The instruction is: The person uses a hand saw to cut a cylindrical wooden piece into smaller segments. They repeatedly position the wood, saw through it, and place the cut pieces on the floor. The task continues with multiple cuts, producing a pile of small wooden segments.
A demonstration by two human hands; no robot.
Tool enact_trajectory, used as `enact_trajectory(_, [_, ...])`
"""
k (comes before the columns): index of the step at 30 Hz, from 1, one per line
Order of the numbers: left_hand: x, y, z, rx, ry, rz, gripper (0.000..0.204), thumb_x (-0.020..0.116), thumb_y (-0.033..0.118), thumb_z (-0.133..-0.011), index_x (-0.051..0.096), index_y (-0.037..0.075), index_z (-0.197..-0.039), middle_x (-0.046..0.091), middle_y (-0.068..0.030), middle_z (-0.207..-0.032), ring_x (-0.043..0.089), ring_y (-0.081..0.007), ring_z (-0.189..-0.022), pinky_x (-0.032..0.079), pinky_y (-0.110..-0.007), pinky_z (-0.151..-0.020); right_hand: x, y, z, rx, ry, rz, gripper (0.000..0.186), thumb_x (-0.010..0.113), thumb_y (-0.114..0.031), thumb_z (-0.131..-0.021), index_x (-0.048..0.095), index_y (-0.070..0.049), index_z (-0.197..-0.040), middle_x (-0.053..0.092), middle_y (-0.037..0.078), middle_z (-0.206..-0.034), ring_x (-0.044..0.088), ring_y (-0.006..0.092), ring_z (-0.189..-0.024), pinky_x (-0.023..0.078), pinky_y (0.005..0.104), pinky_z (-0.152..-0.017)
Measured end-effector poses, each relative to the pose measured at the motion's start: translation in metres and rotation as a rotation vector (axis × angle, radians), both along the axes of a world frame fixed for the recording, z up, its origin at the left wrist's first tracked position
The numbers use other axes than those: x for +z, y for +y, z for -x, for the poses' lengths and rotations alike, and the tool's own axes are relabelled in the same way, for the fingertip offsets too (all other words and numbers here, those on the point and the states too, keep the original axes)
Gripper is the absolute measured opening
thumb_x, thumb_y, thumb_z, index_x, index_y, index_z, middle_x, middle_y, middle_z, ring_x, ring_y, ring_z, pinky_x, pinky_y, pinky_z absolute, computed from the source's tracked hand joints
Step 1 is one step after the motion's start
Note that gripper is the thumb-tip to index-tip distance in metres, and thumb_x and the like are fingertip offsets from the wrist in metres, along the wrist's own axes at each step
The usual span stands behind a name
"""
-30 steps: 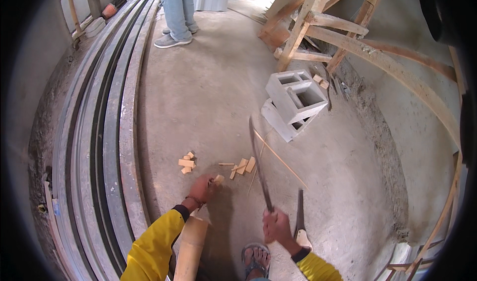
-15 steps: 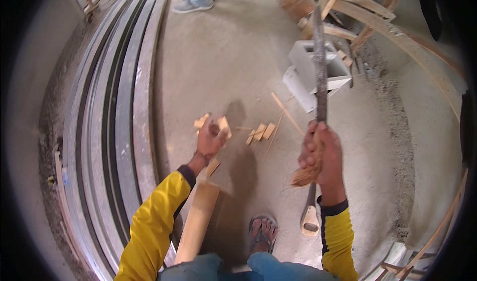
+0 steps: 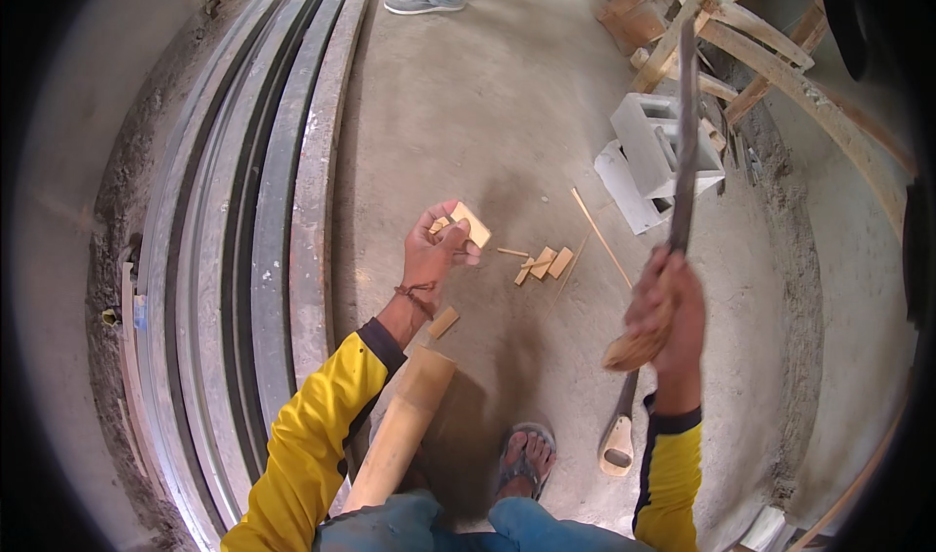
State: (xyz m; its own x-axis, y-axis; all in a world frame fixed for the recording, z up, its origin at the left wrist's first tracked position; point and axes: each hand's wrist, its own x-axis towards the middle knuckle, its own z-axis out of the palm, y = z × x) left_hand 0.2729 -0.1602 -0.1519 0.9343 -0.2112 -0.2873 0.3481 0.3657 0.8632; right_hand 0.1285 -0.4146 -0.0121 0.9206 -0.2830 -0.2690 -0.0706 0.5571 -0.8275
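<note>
My left hand (image 3: 429, 259) grips a small pale wooden block (image 3: 472, 224) above the floor. My right hand (image 3: 675, 313) is closed on the wooden handle of a machete (image 3: 686, 133), its long dark blade pointing up and away. A thick bamboo piece (image 3: 395, 435) lies between my left forearm and my sandalled foot, with a loose short offcut (image 3: 444, 322) just past its cut end. Several small cut pieces (image 3: 544, 263) and thin sticks lie on the floor ahead. A handsaw (image 3: 617, 445) lies below my right hand, partly hidden by it.
Long metal beams (image 3: 263, 162) run along the left by the wall. A person's leg and grey shoe (image 3: 424, 0) are at the top. Concrete blocks (image 3: 653, 142) stand at right beside a rough wooden trestle (image 3: 741, 35).
My left hand has risen from near the scattered pieces, holding the block up. My right hand has swung rightward and upward with the machete. The view has tilted down, showing less of the person ahead.
</note>
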Motion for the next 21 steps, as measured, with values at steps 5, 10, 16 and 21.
enact_trajectory(5, [0.011, 0.004, 0.003, 0.071, -0.077, 0.035, 0.037, 0.070, 0.010, -0.099, 0.052, 0.002, -0.130, 0.074, -0.0095, -0.095, 0.073, -0.0153, -0.074, 0.062, -0.028, -0.063, -0.110, 0.037, 0.073, 0.087, 0.338, 0.480, 0.021, 0.067, -0.022, -0.103, 0.061, -0.002, -0.101, 0.059, 0.000, -0.068, 0.055, 0.0094, -0.048, 0.046, 0.0276, -0.043])
enact_trajectory(10, [-0.019, 0.018, -0.017, 0.151, -0.240, -0.212, 0.033, 0.071, 0.005, -0.097, 0.053, 0.000, -0.124, 0.073, -0.0122, -0.095, 0.074, -0.0178, -0.076, 0.062, -0.028, -0.063, -0.173, 0.065, 0.142, 0.309, 0.503, 0.421, 0.024, 0.067, -0.027, -0.103, 0.065, -0.004, -0.098, 0.060, 0.000, -0.065, 0.058, 0.0085, -0.052, 0.047, 0.0269, -0.049])
enact_trajectory(16, [-0.093, 0.079, -0.038, 0.297, 0.002, -0.352, 0.029, 0.071, 0.003, -0.095, 0.052, -0.004, -0.116, 0.071, -0.0186, -0.101, 0.078, -0.0282, -0.085, 0.069, -0.037, -0.072, -0.198, 0.080, 0.182, 0.436, 0.618, 0.445, 0.025, 0.068, -0.027, -0.100, 0.065, -0.003, -0.098, 0.064, 0.002, -0.066, 0.061, 0.0096, -0.053, 0.048, 0.0274, -0.050])
enact_trajectory(21, [-0.123, 0.088, -0.033, 0.290, 0.107, -0.347, 0.030, 0.070, 0.003, -0.095, 0.050, -0.007, -0.115, 0.068, -0.0223, -0.108, 0.078, -0.0319, -0.087, 0.070, -0.040, -0.075, -0.215, 0.076, 0.191, 0.433, 0.638, 0.568, 0.027, 0.069, -0.027, -0.098, 0.062, -0.001, -0.093, 0.065, 0.005, -0.065, 0.063, 0.0119, -0.053, 0.048, 0.0303, -0.049])
